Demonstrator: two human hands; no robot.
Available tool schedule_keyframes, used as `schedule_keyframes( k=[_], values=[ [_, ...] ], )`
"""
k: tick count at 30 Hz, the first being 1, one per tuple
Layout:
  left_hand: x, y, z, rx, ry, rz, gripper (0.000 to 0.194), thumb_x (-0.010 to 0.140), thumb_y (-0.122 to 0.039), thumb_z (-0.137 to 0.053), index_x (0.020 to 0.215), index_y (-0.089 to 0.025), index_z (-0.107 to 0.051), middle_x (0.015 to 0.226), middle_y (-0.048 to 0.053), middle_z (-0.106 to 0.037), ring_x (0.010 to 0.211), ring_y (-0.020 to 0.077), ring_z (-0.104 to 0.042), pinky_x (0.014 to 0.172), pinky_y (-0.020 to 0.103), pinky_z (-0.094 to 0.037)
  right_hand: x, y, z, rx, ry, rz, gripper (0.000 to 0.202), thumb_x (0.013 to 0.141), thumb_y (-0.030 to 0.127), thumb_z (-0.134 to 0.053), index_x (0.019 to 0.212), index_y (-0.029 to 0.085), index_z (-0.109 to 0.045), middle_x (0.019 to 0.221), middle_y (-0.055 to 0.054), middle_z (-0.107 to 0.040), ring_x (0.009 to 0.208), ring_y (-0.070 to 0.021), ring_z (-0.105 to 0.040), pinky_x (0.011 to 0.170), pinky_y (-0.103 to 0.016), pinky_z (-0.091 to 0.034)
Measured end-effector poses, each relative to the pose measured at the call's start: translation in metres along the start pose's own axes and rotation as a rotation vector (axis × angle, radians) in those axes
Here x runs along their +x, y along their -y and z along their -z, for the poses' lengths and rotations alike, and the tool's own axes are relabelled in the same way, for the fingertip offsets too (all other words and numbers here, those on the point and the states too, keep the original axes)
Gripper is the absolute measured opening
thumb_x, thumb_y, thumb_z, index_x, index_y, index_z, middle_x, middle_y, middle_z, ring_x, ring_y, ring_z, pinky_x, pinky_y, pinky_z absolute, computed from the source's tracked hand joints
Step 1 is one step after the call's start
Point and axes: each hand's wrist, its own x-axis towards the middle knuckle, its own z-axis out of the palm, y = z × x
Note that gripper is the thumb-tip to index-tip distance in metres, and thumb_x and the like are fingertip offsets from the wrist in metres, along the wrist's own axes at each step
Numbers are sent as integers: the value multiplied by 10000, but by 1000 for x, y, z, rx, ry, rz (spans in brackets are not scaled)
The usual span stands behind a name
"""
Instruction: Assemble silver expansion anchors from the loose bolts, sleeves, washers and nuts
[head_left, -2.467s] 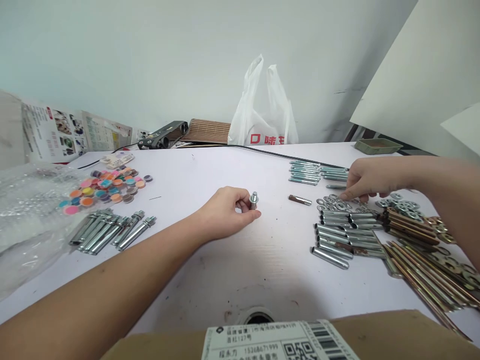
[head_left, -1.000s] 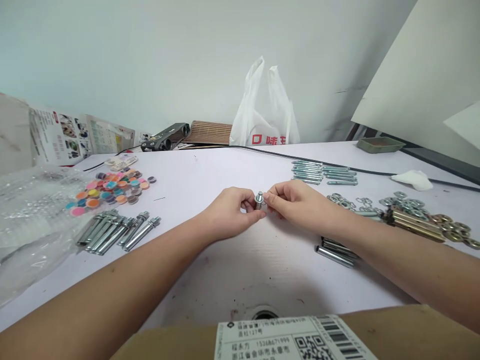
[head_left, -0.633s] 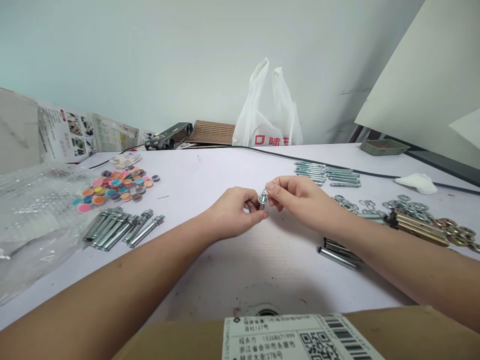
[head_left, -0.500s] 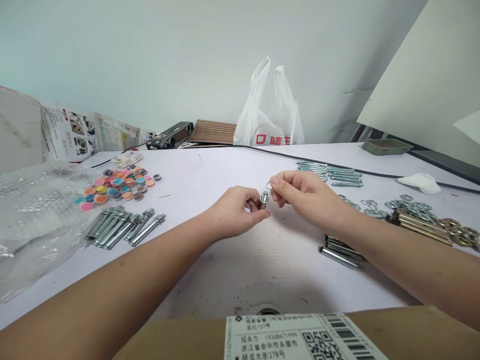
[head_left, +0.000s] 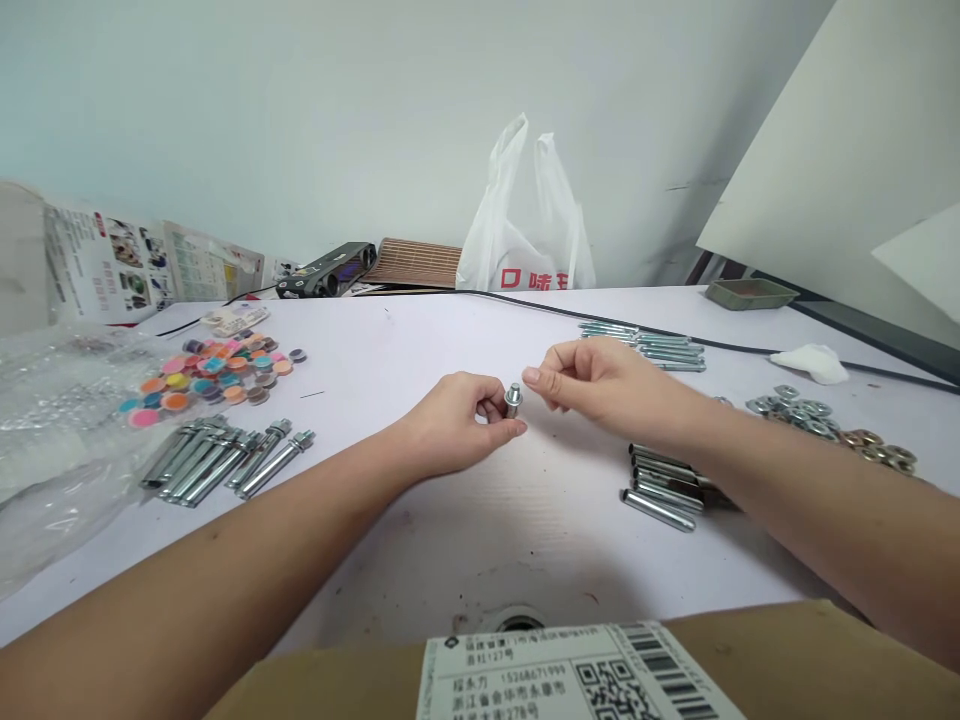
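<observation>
My left hand (head_left: 465, 425) is closed round a metal expansion bolt (head_left: 514, 398), holding it upright over the table with the threaded tip up. A washer sits around the bolt just below its tip. Close by on the right, my right hand (head_left: 592, 385) has its thumb and forefinger pressed together. Whether anything is between those fingertips is hidden. Under the right forearm lie several metal sleeves (head_left: 660, 500), and behind that hand are long thin bolts (head_left: 667, 350). Several assembled expansion bolts (head_left: 225, 460) lie side by side left of my left forearm.
Silver nuts (head_left: 802, 415) and brass-coloured nuts (head_left: 885, 450) lie far right. Colourful discs (head_left: 225, 370) and clear plastic wrap (head_left: 67, 450) cover the left. A labelled cardboard box (head_left: 337, 680) stands at the front edge. A white bag (head_left: 525, 230) and black cable (head_left: 540, 305) are behind.
The thin ring seen between my right fingertips no longer shows there. My right fingers stay beside the bolt's tip. The whole view has shifted slightly, moving the scene left.
</observation>
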Motion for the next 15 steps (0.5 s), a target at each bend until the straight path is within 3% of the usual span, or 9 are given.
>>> schedule_keyframes(
  k=[3, 6, 10, 13, 15],
  values=[
    [0, 0, 0, 7, 2, 27, 233, 769, -409, -602, 777, -177, -621, 709, -16, -624, 657, 110, -550, 617, 250, -426, -2, 4, 31, -130, -111, -76, 502, 761, 648, -560, 697, 154, -497, 608, -9, -410, 497, -62, -285, 447, -235, -211],
    [-1, 0, 0, 0, 24, 34, 231, 771, -412, -599, 787, -183, -621, 706, -19, -620, 655, 108, -547, 612, 247, -432, 0, -4, 64, -381, -197, -257, 524, 751, 689, -529, 700, 167, -515, 572, -8, -380, 446, -64, -258, 407, -247, -197],
    [-1, -1, 0, 15, 23, 43, 223, 775, -403, -593, 796, -183, -623, 713, -17, -621, 662, 110, -552, 614, 245, -430, 5, -28, 91, -768, -51, -459, 416, 716, 586, -634, 783, 176, -628, 726, -72, -581, 575, -155, -509, 511, -313, -393],
    [-1, -1, 1, 35, 8, 38, 220, 775, -394, -593, 800, -178, -628, 717, -12, -624, 667, 113, -557, 619, 246, -424, 5, -44, 103, -795, 84, -525, 380, 694, 548, -674, 804, 185, -667, 874, -90, -635, 701, -195, -578, 601, -342, -444],
    [-1, -2, 1, 39, 6, 36, 221, 774, -393, -595, 799, -176, -628, 711, -12, -619, 663, 111, -553, 619, 242, -420, 2, -53, 116, -764, 50, -489, 356, 640, 516, -728, 716, 172, -678, 826, -90, -643, 653, -185, -577, 561, -319, -422]
  ],
)
